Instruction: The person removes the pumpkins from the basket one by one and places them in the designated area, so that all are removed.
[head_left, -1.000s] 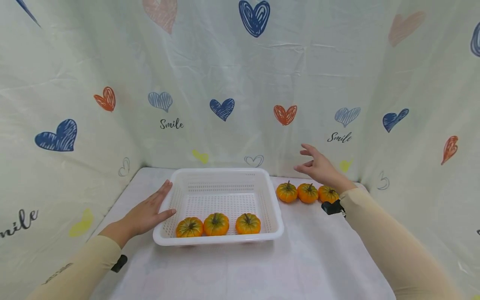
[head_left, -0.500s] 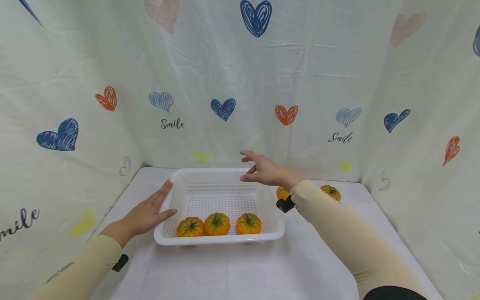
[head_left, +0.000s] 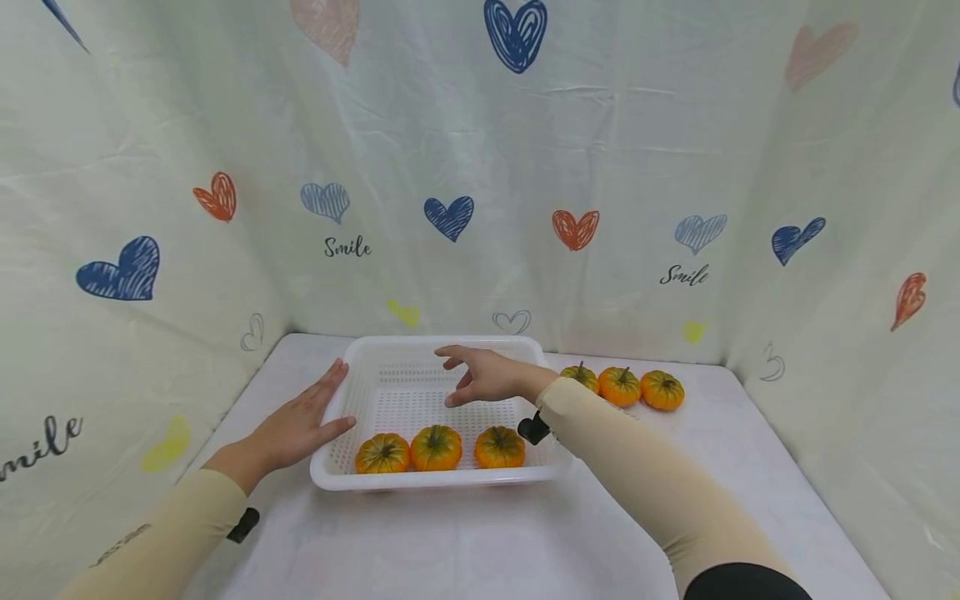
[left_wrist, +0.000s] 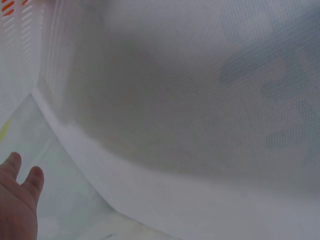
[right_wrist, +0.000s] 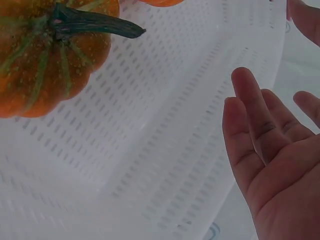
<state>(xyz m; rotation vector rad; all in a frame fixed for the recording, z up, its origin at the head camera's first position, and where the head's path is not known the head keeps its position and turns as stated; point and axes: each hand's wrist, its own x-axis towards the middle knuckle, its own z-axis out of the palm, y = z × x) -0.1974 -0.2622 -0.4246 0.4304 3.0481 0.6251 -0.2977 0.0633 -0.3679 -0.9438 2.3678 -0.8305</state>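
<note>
A white plastic basket [head_left: 442, 481] stands on the table with three small orange-green pumpkins along its near side: a left one [head_left: 382, 454], a middle one [head_left: 437, 448] and a right one [head_left: 499, 447]. My left hand [head_left: 296, 425] rests against the basket's left rim, fingers straight. Over the basket's inside hovers my right hand [head_left: 487, 375], fingers loosely spread and holding nothing. The right wrist view shows its palm [right_wrist: 290, 185] apart from a stemmed pumpkin [right_wrist: 55, 60]. In the left wrist view, only some fingers of the left hand [left_wrist: 20, 200] appear.
Three more pumpkins stand in a row on the table to the basket's right: one partly hidden by the right arm [head_left: 580, 377], a middle one [head_left: 619, 385] and an outer one [head_left: 662, 390]. A heart-printed curtain [head_left: 510, 275] encloses the table's back and sides.
My right hand has swung left from above the pumpkins on the table and dropped lower, over the basket. The left hand stays at the rim, and the pumpkins have not moved.
</note>
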